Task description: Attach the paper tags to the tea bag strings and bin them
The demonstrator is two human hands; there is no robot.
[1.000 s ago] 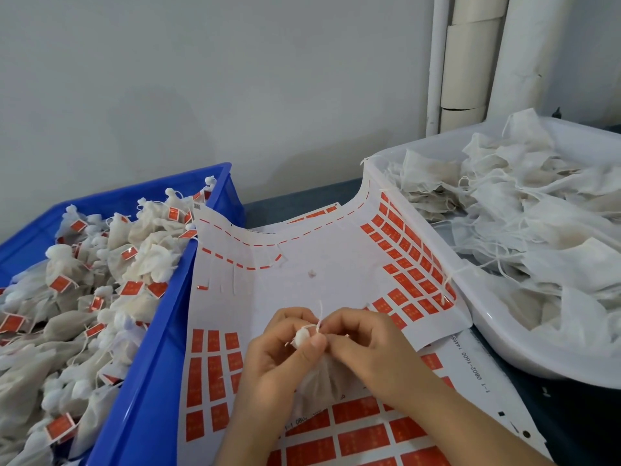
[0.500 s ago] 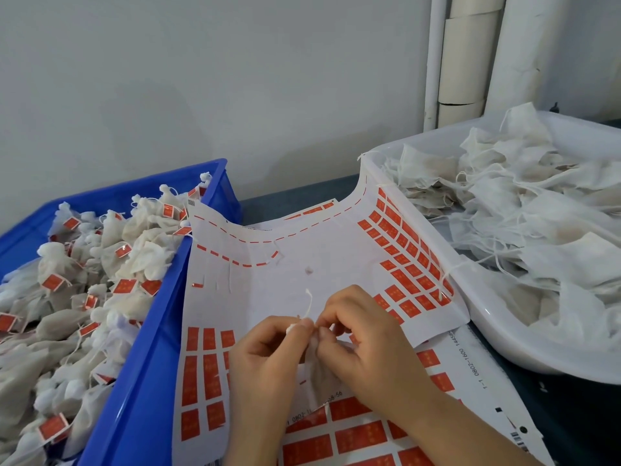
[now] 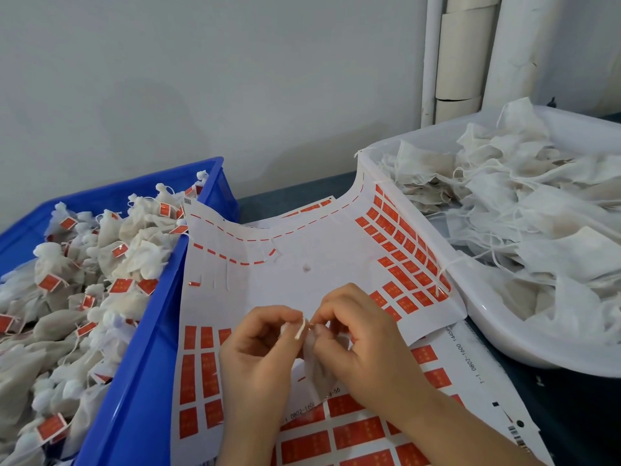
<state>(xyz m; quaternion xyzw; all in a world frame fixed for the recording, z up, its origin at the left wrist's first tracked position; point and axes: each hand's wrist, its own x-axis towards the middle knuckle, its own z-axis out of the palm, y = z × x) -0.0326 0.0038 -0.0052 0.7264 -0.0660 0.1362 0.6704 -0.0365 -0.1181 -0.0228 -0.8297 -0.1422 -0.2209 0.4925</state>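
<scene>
**String pulled clear, ready for a tag**

A second ago both hands bunched the top of the white mesh tea bag (image 3: 316,371). Now the left hand (image 3: 262,351) pinches its thin white string (image 3: 300,329) free. The right hand (image 3: 366,348) grips the bag above the sheet of red paper tags (image 3: 403,280). The blue plastic bin (image 3: 141,364) lies left and the white plastic tub (image 3: 504,338) right, with nothing seeming to block the way.

Ahead of me stands a plain pale grey wall (image 3: 168,79); white upright pipes (image 3: 463,55) fill its right corner; a dark tabletop (image 3: 295,196) lies below.
</scene>
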